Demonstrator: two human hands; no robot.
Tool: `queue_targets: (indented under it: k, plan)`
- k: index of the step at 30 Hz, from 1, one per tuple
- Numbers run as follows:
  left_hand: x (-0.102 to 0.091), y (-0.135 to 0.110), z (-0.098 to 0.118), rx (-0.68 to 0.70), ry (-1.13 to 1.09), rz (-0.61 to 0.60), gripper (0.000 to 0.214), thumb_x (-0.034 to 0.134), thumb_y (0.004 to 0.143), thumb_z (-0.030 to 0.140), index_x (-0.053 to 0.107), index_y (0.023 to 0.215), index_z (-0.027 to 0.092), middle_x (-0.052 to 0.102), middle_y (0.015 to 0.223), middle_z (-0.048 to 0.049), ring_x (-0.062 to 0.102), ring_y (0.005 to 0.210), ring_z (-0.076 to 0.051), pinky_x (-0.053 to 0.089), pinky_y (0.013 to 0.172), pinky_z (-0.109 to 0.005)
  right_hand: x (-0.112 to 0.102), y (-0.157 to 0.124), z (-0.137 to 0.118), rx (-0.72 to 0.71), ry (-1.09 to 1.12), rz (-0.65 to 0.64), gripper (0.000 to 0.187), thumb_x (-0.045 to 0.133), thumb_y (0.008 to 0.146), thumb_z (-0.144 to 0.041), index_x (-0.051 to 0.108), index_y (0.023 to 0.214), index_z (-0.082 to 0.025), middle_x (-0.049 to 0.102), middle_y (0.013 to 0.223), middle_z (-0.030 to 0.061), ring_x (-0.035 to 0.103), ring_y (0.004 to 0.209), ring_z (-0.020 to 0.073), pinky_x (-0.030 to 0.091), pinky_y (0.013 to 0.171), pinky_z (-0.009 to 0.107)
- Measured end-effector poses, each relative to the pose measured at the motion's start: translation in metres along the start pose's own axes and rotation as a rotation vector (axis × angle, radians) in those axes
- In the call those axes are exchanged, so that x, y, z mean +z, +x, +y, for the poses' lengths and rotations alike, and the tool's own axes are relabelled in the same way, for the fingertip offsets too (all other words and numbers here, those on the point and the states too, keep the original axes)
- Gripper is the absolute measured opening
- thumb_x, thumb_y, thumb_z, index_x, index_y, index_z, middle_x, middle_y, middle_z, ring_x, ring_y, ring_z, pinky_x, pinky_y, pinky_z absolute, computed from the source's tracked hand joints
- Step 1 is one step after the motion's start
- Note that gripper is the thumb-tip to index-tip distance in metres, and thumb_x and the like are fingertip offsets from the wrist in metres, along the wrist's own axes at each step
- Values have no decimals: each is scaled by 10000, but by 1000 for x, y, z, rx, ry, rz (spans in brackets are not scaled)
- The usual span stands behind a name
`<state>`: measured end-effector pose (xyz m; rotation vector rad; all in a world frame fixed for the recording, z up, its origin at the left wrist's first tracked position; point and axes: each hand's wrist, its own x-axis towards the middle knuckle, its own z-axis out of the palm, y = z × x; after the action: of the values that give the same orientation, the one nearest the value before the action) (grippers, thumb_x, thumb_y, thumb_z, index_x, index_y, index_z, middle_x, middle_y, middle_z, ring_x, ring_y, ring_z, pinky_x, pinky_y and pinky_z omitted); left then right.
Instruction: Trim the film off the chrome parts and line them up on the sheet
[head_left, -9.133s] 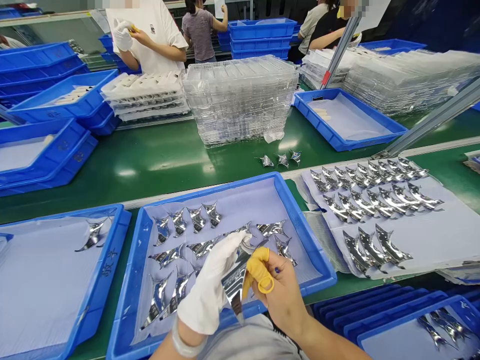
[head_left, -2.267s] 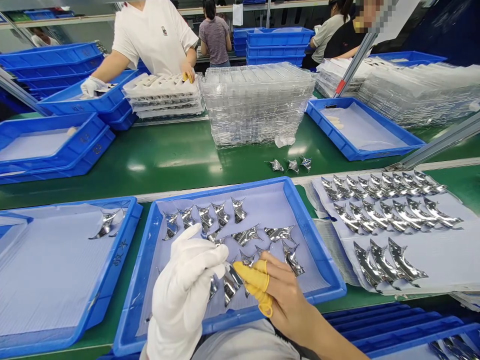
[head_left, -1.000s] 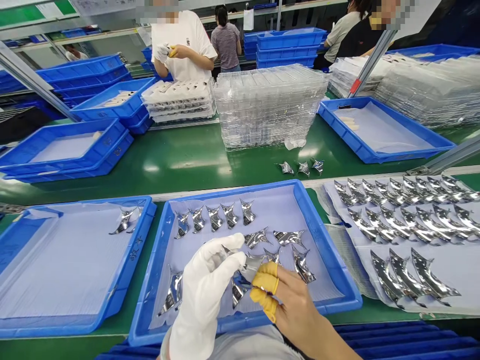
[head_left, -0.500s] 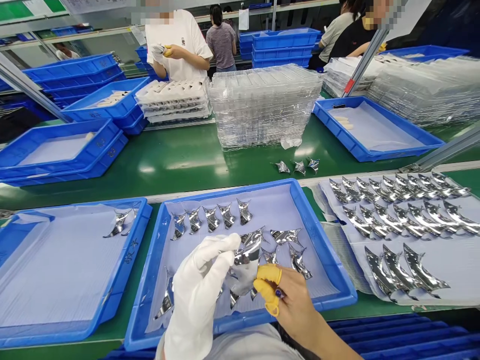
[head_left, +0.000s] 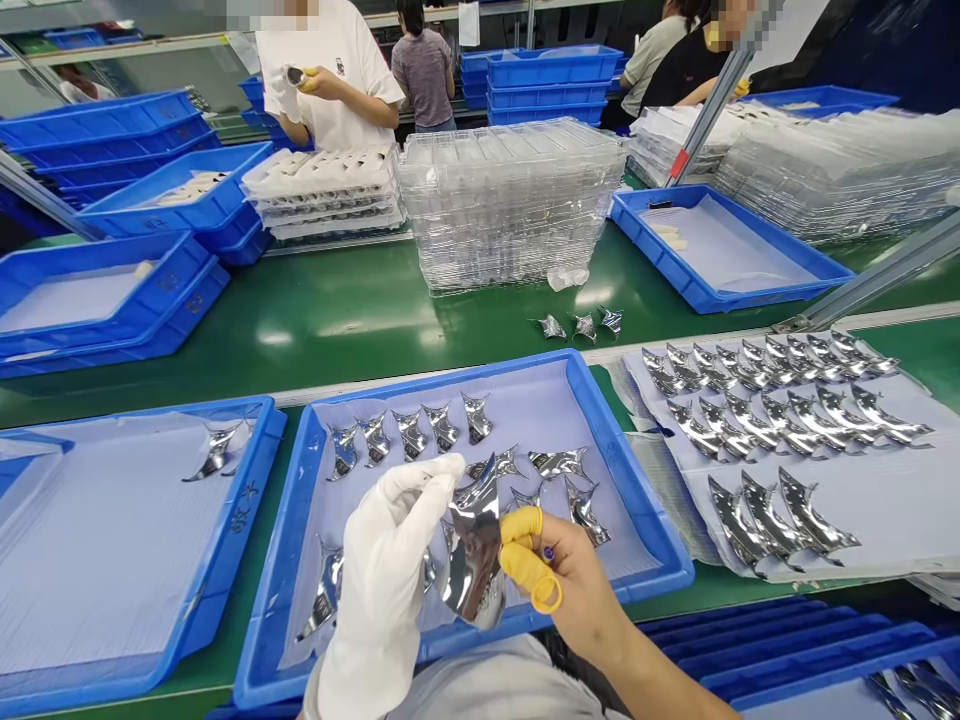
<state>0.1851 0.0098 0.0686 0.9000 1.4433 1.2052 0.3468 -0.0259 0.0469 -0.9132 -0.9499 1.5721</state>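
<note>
Between my hands is a mirror-bright curved piece (head_left: 474, 553), thin and three-pointed, with its shiny face turned to me. My left hand (head_left: 382, 565), in a white glove, pinches its left edge. My right hand (head_left: 566, 575) wears yellow finger cots (head_left: 520, 548) and grips its right edge. Both hands are above a blue tray (head_left: 442, 375) lined with a pale lavender sheet. Several matching pieces (head_left: 409, 433) lie in rows on that sheet, and my hands and the held piece hide part of it.
A white sheet (head_left: 885, 510) with rows of shiny pieces lies to the right. A blue tray (head_left: 142, 560) stands to the left, and stacked clear trays (head_left: 510, 210) rise beyond the green bench (head_left: 375, 340). Co-workers (head_left: 326, 70) stand farther back.
Both hands have turned the held piece, and its broad shiny face now stands more upright towards me. The view has shifted slightly, and the pieces in the tray look unmoved.
</note>
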Motion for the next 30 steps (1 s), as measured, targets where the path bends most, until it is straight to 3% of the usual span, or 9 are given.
queue_targets:
  k: [11, 17, 19, 23, 26, 30]
  plan:
    - [8, 1, 8, 52, 23, 45, 306, 892, 753, 459, 816, 945, 233, 827, 1011, -39, 769, 940, -222, 621, 831, -309, 2, 3, 9, 207, 354, -7, 434, 891, 798, -507, 602, 766, -185, 354, 572, -117, 167, 476, 38, 127, 447, 215]
    - [8, 1, 8, 327, 69, -3, 98, 854, 811, 313, 803, 872, 255, 825, 928, 5, 747, 962, -204, 482, 1127, -428, 4, 10, 12, 284, 382, -17, 451, 923, 741, -510, 608, 746, -188, 395, 489, -127, 199, 410, 22, 120, 428, 209]
    - [5, 2, 7, 355, 103, -36, 95, 844, 827, 304, 799, 898, 261, 822, 959, 2, 732, 1018, -213, 438, 1166, -454, 5, 9, 13, 263, 382, -8, 455, 918, 747, -522, 610, 757, -188, 395, 510, -125, 192, 418, 22, 113, 429, 209]
    - [0, 7, 7, 198, 107, -76, 201, 859, 818, 376, 786, 967, 263, 807, 1086, -24, 678, 1206, -251, 501, 1070, -397, 6, 4, 12, 163, 344, 12, 426, 873, 825, -511, 604, 766, -187, 363, 572, -114, 181, 466, 33, 132, 447, 214]
    - [-1, 10, 8, 89, 68, -105, 262, 859, 816, 429, 774, 994, 256, 793, 1111, -30, 707, 1110, -223, 558, 934, -326, 5, 1, 11, 117, 298, 13, 395, 861, 853, -478, 601, 771, -192, 335, 603, -107, 176, 499, 49, 149, 457, 218]
    - [1, 13, 7, 47, 24, -118, 296, 855, 815, 456, 764, 997, 242, 786, 1086, -31, 708, 1013, -186, 562, 867, -274, 5, 1, 9, 102, 268, 12, 364, 837, 881, -461, 611, 782, -193, 332, 628, -100, 172, 518, 57, 147, 463, 222]
